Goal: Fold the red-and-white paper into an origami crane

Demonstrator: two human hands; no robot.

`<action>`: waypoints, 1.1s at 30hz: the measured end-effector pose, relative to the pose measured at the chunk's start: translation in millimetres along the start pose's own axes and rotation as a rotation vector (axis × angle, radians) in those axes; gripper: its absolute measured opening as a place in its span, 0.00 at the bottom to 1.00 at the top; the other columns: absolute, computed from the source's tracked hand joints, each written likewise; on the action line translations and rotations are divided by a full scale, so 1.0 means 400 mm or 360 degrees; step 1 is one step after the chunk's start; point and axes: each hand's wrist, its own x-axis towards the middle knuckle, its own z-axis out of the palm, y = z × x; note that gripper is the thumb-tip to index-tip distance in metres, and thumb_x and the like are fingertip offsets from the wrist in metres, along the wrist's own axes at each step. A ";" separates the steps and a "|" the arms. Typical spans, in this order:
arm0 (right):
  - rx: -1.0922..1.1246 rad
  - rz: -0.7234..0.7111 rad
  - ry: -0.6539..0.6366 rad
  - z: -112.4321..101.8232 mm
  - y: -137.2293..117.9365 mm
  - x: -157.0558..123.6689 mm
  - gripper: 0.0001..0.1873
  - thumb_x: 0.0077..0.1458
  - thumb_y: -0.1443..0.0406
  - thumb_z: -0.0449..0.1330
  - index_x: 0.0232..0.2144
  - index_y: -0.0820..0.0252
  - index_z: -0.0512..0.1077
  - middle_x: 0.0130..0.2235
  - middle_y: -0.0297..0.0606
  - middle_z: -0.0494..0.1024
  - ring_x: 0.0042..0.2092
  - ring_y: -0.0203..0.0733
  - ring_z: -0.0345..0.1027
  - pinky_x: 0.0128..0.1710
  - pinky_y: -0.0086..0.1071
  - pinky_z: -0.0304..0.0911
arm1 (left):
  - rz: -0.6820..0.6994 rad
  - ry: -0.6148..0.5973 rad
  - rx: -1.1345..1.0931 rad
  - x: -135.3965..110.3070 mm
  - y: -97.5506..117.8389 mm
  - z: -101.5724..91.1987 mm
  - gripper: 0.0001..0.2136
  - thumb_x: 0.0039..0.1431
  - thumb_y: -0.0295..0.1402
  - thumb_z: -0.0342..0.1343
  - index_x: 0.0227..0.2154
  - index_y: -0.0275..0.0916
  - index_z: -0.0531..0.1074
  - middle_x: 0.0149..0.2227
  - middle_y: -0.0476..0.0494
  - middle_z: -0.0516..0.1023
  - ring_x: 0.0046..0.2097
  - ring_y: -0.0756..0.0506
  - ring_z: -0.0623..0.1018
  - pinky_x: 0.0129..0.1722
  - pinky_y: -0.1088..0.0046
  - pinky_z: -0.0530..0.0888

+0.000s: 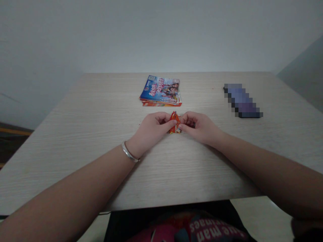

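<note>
A small piece of folded paper [174, 127], orange-red with printed patterns, is pinched between both hands just above or on the table. My left hand [154, 127] grips its left side with thumb and fingers, a silver bracelet at the wrist. On its right side, my right hand [197, 125] pinches the edge between thumb and fingertips. The folded paper's lower layers are partly covered by the thumbs. Beyond the hands lies a stack of printed leaflets [161, 89], the top one blue with red and white lettering and orange edges showing underneath.
A dark phone [242, 101], its screen pixelated, lies at the right on the pale wood-grain table [101, 107]. A white wall [156, 33] rises behind the table's far edge. The table's front edge runs close to my lap.
</note>
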 end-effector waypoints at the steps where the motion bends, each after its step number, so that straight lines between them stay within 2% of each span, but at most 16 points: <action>1: -0.0041 -0.0001 -0.0012 -0.001 -0.002 0.000 0.11 0.50 0.57 0.63 0.29 0.58 0.70 0.27 0.31 0.71 0.28 0.35 0.62 0.29 0.32 0.57 | -0.0008 0.0005 0.0007 -0.001 0.003 0.000 0.11 0.58 0.37 0.58 0.27 0.35 0.77 0.29 0.46 0.78 0.31 0.49 0.73 0.33 0.72 0.67; 7: -0.0281 -0.0094 -0.0211 -0.013 -0.006 0.005 0.14 0.54 0.58 0.60 0.21 0.58 0.66 0.23 0.30 0.68 0.28 0.35 0.60 0.30 0.32 0.53 | -0.0005 -0.0057 0.0053 0.001 0.005 0.000 0.08 0.58 0.33 0.57 0.27 0.35 0.78 0.29 0.46 0.80 0.31 0.49 0.74 0.34 0.72 0.68; 11: -0.0317 -0.0088 -0.0217 -0.016 -0.004 0.008 0.15 0.54 0.58 0.60 0.21 0.58 0.65 0.23 0.29 0.67 0.27 0.34 0.59 0.29 0.31 0.52 | 0.0076 -0.0099 0.0105 0.003 -0.005 -0.003 0.09 0.59 0.36 0.57 0.30 0.37 0.78 0.31 0.46 0.81 0.34 0.48 0.76 0.37 0.71 0.70; 17: -0.0112 -0.0011 -0.0099 -0.014 -0.001 0.006 0.14 0.52 0.58 0.60 0.21 0.56 0.64 0.23 0.30 0.67 0.28 0.35 0.59 0.29 0.32 0.56 | 0.0130 -0.0250 0.0065 -0.002 -0.010 -0.009 0.12 0.57 0.40 0.60 0.38 0.37 0.77 0.39 0.44 0.81 0.39 0.46 0.77 0.41 0.69 0.72; 23: 0.0191 0.0002 -0.0062 -0.016 0.006 0.006 0.11 0.52 0.56 0.62 0.27 0.57 0.68 0.28 0.32 0.73 0.29 0.35 0.63 0.31 0.32 0.61 | 0.0152 -0.0198 0.0257 -0.001 -0.007 -0.012 0.07 0.58 0.34 0.55 0.33 0.37 0.77 0.33 0.48 0.80 0.36 0.47 0.75 0.37 0.71 0.69; 27: 0.0468 -0.0051 -0.0038 -0.019 0.008 0.010 0.12 0.51 0.58 0.64 0.34 0.58 0.70 0.31 0.33 0.76 0.31 0.35 0.68 0.34 0.33 0.65 | 0.0251 -0.0273 0.0332 0.001 -0.005 -0.008 0.09 0.61 0.35 0.53 0.33 0.38 0.76 0.32 0.49 0.78 0.34 0.47 0.73 0.36 0.71 0.67; 29: 0.0486 -0.0068 -0.0044 -0.015 0.007 0.010 0.11 0.50 0.59 0.65 0.33 0.57 0.69 0.30 0.33 0.76 0.31 0.35 0.69 0.35 0.34 0.67 | 0.0333 -0.0215 0.0318 0.001 -0.005 -0.003 0.08 0.62 0.35 0.53 0.35 0.38 0.74 0.34 0.47 0.77 0.36 0.47 0.73 0.38 0.71 0.67; 31: 0.0488 -0.0096 -0.0025 -0.009 0.005 0.008 0.11 0.50 0.59 0.66 0.32 0.57 0.68 0.31 0.33 0.76 0.33 0.36 0.70 0.36 0.34 0.68 | 0.0381 -0.0033 0.0228 0.000 -0.005 0.003 0.07 0.58 0.34 0.58 0.37 0.38 0.71 0.37 0.47 0.75 0.38 0.47 0.72 0.39 0.71 0.68; 33: 0.0481 -0.0127 0.0003 -0.002 0.002 0.007 0.12 0.49 0.60 0.67 0.32 0.56 0.68 0.33 0.34 0.75 0.36 0.38 0.71 0.38 0.36 0.70 | 0.0398 0.0176 0.0204 -0.002 -0.005 0.007 0.10 0.53 0.32 0.62 0.35 0.39 0.67 0.36 0.48 0.72 0.37 0.48 0.70 0.38 0.72 0.67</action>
